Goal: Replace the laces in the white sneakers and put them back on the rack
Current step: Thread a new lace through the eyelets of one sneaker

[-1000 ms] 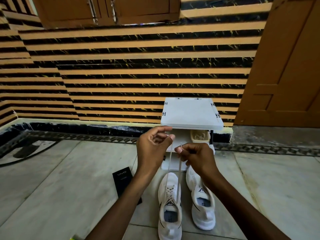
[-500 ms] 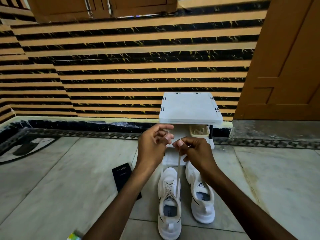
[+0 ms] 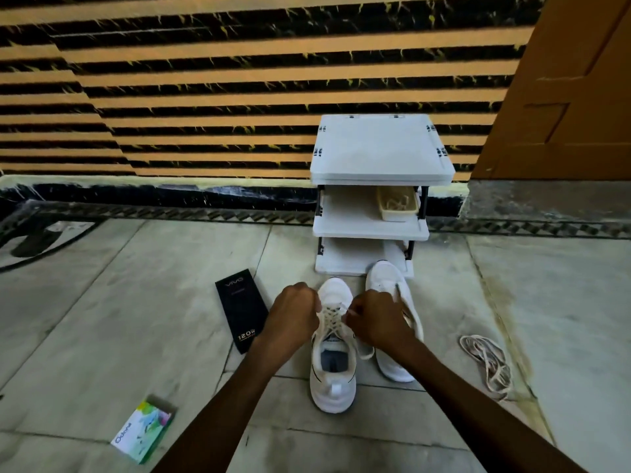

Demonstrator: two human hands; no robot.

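Laced sneaker (image 3: 333,377) stands on the floor (image 3: 136,302) just in front of the rack (image 3: 379,148), heel pointing away from it. Second sneaker (image 3: 387,276) stands beside it, toe at the rack's bottom shelf.

Left hand (image 3: 293,317) and right hand (image 3: 377,319) are both clenched above the laced sneaker's tongue. The fingers of each pinch one end of the new lace (image 3: 333,319), and the ends are drawn apart. Crossings run up to the top eyelets. Judged step: tightening, ahead of a knot.

Risks noted:
- Uneven pull. One end comes out long and the short end slips back through its top eyelet. Cause: both hands tug and neither checks the lengths.
- Nothing weighs the laced sneaker down, so a firm tug could tip it or drag it away from the rack, or knock it into its neighbour.
- The right hand and motion blur cover the second sneaker's eyelets, so whether it is laced cannot be told. Shelving the pair too early would leave the job half done.
- Old laces (image 3: 485,363) lie loose on the floor, right of the rack and well apart from it. They could be picked up by mistake.
- A basket (image 3: 397,204) takes up part of the rack's middle shelf, so the pair may not sit side by side there
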